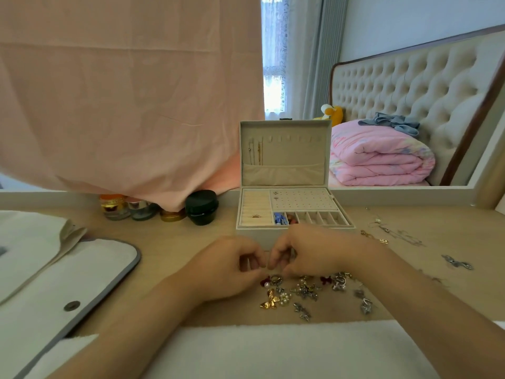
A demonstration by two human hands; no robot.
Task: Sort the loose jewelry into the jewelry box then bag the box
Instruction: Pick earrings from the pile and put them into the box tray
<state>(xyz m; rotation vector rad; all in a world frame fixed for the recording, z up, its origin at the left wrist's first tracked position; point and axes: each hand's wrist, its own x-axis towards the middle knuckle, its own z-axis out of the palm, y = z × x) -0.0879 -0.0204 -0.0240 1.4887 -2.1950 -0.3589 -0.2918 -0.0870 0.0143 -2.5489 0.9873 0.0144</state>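
Left hand (pixel 226 266) and right hand (pixel 308 255) meet over the table (pixel 177 242), fingers curled, tips together; I cannot tell if they pinch anything. Jewelry (pixel 308 291) lies just at 5 o'clock. The open box (pixel 284 170) stands at 12 o'clock, a bag (pixel 68 269) at 9, jars (pixel 158 209) at 11, chains (pixel 393 233) at 2.
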